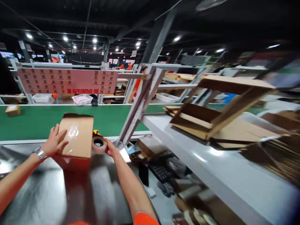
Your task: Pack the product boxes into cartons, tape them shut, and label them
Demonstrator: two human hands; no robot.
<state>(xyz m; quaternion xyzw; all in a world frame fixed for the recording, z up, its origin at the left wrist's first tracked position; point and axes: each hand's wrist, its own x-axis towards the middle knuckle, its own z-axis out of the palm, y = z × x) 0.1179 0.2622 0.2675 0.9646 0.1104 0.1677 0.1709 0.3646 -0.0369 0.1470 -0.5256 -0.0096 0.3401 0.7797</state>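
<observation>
A brown cardboard box (pixel 81 134) stands on the shiny metal table in front of me, a glossy patch of clear tape on its upper face. My left hand (pixel 55 142), with a metal watch at the wrist, lies against the box's left side, fingers spread. At the box's right side my right hand (pixel 109 147) grips a yellow tape dispenser (pixel 95 132) carrying a wide roll of clear tape (pixel 98 145). The roll is close to the box's right edge; whether it touches is hard to tell.
Behind the table runs a green conveyor belt (pixel 112 118) with a small carton (pixel 12 110) at its left. On the right, a white shelf (pixel 159 125) bears an open cardboard box (pixel 194 120) and flattened cardboard. Beneath it sit a dark keyboard (pixel 159 171) and clutter. A slanted metal post (pixel 134 117) stands between.
</observation>
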